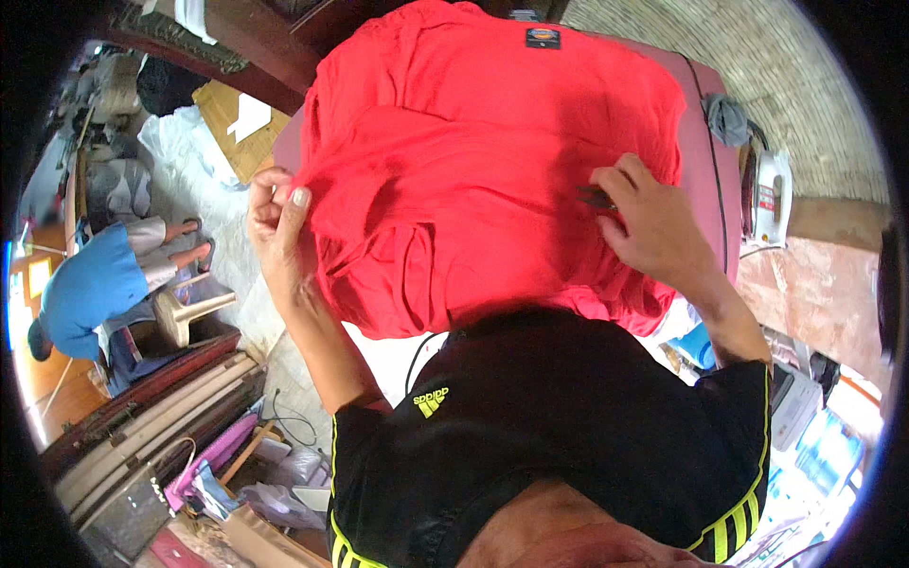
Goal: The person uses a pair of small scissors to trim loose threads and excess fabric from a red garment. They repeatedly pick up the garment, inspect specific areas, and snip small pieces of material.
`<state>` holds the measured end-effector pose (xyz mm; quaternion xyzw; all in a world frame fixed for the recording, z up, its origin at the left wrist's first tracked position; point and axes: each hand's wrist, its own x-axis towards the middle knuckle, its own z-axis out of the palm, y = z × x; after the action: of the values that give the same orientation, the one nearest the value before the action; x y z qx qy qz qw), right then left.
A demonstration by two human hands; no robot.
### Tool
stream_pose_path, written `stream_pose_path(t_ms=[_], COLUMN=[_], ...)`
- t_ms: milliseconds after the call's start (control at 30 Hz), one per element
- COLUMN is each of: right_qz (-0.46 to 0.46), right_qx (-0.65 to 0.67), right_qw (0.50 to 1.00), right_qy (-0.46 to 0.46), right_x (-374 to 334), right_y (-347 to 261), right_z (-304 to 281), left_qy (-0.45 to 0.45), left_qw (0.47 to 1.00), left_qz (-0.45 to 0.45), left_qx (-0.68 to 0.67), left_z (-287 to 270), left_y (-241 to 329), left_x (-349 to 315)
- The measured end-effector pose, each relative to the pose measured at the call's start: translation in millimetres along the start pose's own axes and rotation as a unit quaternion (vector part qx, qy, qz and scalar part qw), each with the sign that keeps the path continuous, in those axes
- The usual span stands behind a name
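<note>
A red garment (pixel 502 170) with a dark label (pixel 543 38) inside its far edge lies spread and creased in front of me. It covers most of a pink padded surface (pixel 712 180). My left hand (pixel 275 213) pinches the garment's left edge between thumb and fingers. Over its right part is my right hand (pixel 653 218), fingers curled around a small dark pointed tool (pixel 595 196). Most of that tool is hidden in the hand, so I cannot make out its kind.
A white iron (pixel 772 199) stands beyond the right edge, and a dark cord (pixel 724 208) runs along that side. At far left, a person in a blue shirt (pixel 95 289) bends over. Long boards (pixel 151 445) and plastic bags lie at lower left.
</note>
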<state>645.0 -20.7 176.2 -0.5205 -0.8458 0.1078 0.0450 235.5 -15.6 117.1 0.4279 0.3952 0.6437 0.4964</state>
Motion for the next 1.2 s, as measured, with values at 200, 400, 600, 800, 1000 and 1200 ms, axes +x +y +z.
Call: stream_pose_path(t_ms=[200, 400, 600, 800, 1000, 1200], right_qz=[-0.019, -0.065, 0.002, 0.013, -0.046, -0.051], right_qx=[0.035, 0.136, 0.194, 0.135, 0.122, 0.117], right_qw=[0.999, 0.983, 0.973, 0.97, 0.991, 0.992], right_qy=[0.015, 0.109, 0.127, 0.203, 0.041, 0.01], right_x=[-28.0, -37.7, -59.1, -66.5, -66.8, -62.0], right_y=[3.0, 17.2, 0.3, -20.5, -13.3, -9.1], right_z=[-8.2, 8.2, 16.0, 35.0, 38.8, 30.5], left_qy=[0.038, 0.075, 0.081, 0.085, 0.077, 0.073], left_qw=[0.998, 0.996, 0.994, 0.989, 0.988, 0.988], left_qz=[0.035, 0.027, 0.007, -0.021, -0.014, -0.012], left_qx=[0.021, 0.046, 0.069, 0.118, 0.133, 0.135], left_z=[21.7, 3.3, -5.6, -1.0, 1.4, 2.9], left_y=[24.7, 24.7, -0.6, -1.1, 3.2, 3.9], left_x=[-29.3, -40.9, -40.8, -46.4, -38.1, -36.9])
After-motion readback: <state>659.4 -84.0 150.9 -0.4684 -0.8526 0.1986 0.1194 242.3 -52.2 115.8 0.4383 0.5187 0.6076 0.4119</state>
